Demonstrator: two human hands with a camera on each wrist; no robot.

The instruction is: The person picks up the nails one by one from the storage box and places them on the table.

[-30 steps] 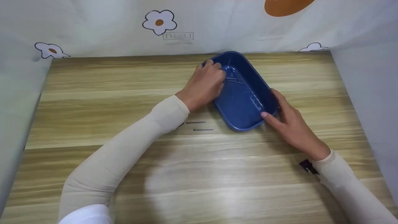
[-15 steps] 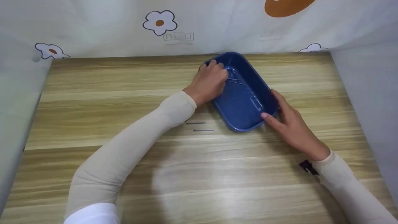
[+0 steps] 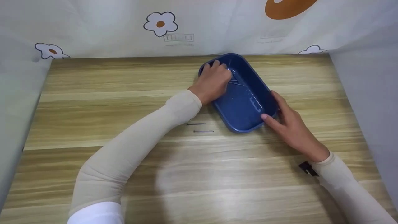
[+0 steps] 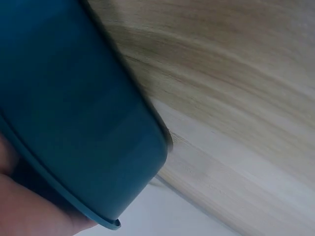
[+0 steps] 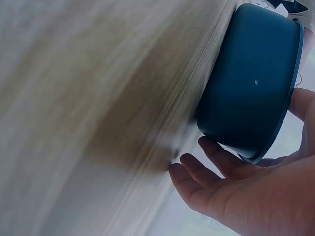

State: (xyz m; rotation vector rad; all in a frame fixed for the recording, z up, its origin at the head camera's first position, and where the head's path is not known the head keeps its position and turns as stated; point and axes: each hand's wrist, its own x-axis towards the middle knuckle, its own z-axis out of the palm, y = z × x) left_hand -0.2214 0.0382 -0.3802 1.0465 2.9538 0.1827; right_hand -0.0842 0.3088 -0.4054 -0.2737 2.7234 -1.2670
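A blue rectangular plastic tub (image 3: 238, 109) stands on the table, turned at an angle. My left hand (image 3: 214, 81) reaches over its left rim with fingers curled down inside. The fingertips are hidden, and I cannot tell whether they pinch anything. Just beside that hand, several thin nails (image 3: 237, 83) lie on the tub's floor. My right hand (image 3: 292, 129) grips the tub's near right corner, thumb on the rim and fingers along the outer wall. In the right wrist view, some fingertips reach down close to the table. The left wrist view shows the tub's outer wall (image 4: 93, 113) below the hand.
Two nails lie side by side on the wood-grain table (image 3: 248, 174), the nearer nail (image 3: 203, 131) and the farther nail (image 3: 196, 124), left of the tub. A pale flower-patterned sheet (image 3: 102, 28) rises behind the table's back edge. Pale side panels flank it.
My left hand has shifted slightly right, farther over the inside of the tub, covering more of the nails there. The right hand and tub stay nearly in place.
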